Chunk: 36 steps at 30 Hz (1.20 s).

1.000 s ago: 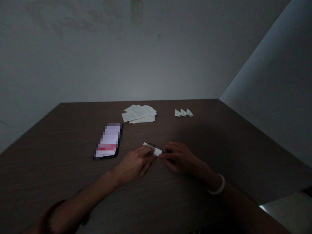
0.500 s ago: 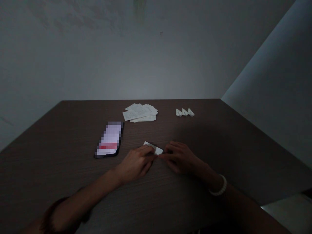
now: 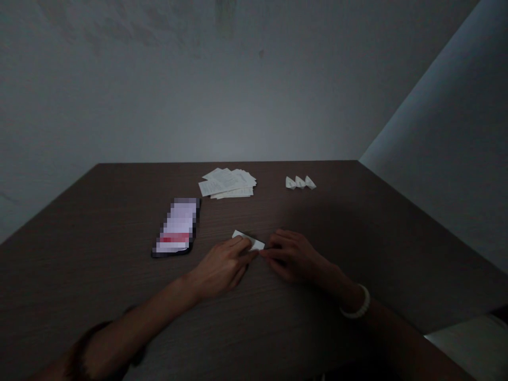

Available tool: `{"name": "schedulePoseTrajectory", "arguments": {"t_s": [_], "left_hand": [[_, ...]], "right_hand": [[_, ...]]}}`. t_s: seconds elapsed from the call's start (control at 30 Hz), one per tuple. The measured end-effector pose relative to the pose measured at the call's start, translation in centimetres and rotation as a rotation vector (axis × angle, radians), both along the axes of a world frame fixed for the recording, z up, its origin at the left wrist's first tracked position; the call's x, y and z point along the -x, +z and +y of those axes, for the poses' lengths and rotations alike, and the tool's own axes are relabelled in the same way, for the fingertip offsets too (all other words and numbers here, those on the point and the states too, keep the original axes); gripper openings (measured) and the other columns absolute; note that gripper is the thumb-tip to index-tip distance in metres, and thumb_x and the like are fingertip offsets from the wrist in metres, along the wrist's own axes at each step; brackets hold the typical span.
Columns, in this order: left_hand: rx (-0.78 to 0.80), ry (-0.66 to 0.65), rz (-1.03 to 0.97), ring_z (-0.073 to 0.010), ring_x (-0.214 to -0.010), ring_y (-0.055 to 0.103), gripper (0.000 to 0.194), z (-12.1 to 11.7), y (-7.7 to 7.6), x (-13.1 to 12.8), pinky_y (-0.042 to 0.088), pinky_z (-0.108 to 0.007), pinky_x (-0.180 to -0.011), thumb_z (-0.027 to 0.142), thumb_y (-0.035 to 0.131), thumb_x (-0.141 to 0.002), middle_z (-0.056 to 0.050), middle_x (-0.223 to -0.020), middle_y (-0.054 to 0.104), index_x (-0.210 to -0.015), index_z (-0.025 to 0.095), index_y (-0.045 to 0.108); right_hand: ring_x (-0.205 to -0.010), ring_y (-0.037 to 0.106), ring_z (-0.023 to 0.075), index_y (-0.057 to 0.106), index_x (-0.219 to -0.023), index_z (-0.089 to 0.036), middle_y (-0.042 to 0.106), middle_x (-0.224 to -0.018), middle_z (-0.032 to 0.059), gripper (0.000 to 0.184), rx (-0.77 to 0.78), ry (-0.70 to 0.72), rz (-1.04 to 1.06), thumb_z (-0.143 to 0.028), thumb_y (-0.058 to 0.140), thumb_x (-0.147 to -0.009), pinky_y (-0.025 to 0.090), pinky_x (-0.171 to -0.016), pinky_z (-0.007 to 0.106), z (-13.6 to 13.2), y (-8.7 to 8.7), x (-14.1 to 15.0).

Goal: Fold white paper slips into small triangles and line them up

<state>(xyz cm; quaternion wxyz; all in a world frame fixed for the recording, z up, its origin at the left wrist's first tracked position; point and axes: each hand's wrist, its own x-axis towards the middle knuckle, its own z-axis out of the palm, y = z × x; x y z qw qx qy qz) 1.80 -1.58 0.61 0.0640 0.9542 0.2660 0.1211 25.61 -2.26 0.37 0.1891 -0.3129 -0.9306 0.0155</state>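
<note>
A small folded white paper strip point(image 3: 249, 239) lies on the dark wooden table point(image 3: 99, 233) in front of me. My left hand point(image 3: 223, 266) rests on the table with its fingers pressed onto the strip's near left part. From the right, my right hand point(image 3: 291, 255) meets it, fingertips pinched at the strip's near right end. A white bead bracelet point(image 3: 356, 308) sits on my right wrist. Most of the strip's near edge is hidden under my fingers.
A phone point(image 3: 178, 226) with a lit screen lies left of my hands. At the back of the table are a loose stack of white paper slips point(image 3: 227, 183) and three small folded paper pieces point(image 3: 300, 183) in a row. Walls close in behind and to the right.
Almost nothing has moved. Both hands stay on the paper strip with only slight finger shifts, and the view has shifted a little.
</note>
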Motion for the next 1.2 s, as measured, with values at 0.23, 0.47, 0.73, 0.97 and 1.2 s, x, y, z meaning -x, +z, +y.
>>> {"name": "schedulePoseTrajectory", "arguments": {"t_s": [0.23, 0.47, 0.73, 0.97, 1.2], "left_hand": [[0.017, -0.011, -0.008, -0.0232, -0.09, 0.055, 0.034, 0.15, -0.02, -0.13, 0.053, -0.038, -0.077, 0.015, 0.043, -0.09, -0.011, -0.099, 0.055, -0.119, 0.012, 0.059], [0.012, -0.009, -0.031, -0.0243, -0.091, 0.056, 0.033, 0.11, 0.17, -0.25, 0.053, -0.04, -0.079, 0.014, 0.043, -0.089, -0.012, -0.098, 0.057, -0.117, 0.011, 0.061], [-0.01, -0.008, 0.045, -0.0243, -0.095, 0.056, 0.033, 0.07, 0.49, -0.01, 0.053, -0.039, -0.081, 0.016, 0.045, -0.09, -0.01, -0.102, 0.058, -0.12, 0.015, 0.059], [-0.004, 0.002, 0.07, -0.0258, -0.097, 0.057, 0.032, 0.01, 0.65, -0.11, 0.054, -0.041, -0.081, 0.017, 0.045, -0.089, -0.011, -0.105, 0.058, -0.118, 0.014, 0.06], [-0.018, -0.032, 0.043, -0.0247, -0.096, 0.058, 0.029, 0.24, 0.42, 0.22, 0.055, -0.041, -0.081, 0.018, 0.045, -0.09, -0.01, -0.103, 0.059, -0.113, 0.014, 0.062]], "right_hand": [[-0.084, 0.051, 0.0186, 0.068, -0.099, -0.022, 0.061, -0.088, 0.0048, 0.018, -0.001, -0.012, -0.007, -0.018, 0.055, -0.086, 0.042, -0.073, 0.032, 0.0, 0.01, 0.07], [-0.08, 0.05, 0.0177, 0.068, -0.099, -0.021, 0.061, -0.087, 0.005, 0.018, -0.006, -0.008, -0.002, -0.018, 0.056, -0.086, 0.041, -0.07, 0.031, 0.03, 0.07, 0.06], [-0.081, 0.05, 0.0181, 0.067, -0.101, -0.022, 0.061, -0.088, 0.0048, 0.019, 0.0, -0.029, -0.007, -0.018, 0.056, -0.086, 0.04, -0.07, 0.031, -0.04, 0.05, 0.07], [-0.081, 0.049, 0.0183, 0.066, -0.106, -0.023, 0.061, -0.091, 0.005, 0.022, 0.003, 0.024, -0.03, -0.02, 0.052, -0.09, 0.04, -0.071, 0.032, 0.07, -0.1, -0.14], [-0.082, 0.049, 0.0188, 0.066, -0.106, -0.024, 0.061, -0.089, 0.0044, 0.022, 0.005, -0.008, -0.011, -0.02, 0.055, -0.087, 0.039, -0.07, 0.032, 0.07, -0.33, -0.1]]}}
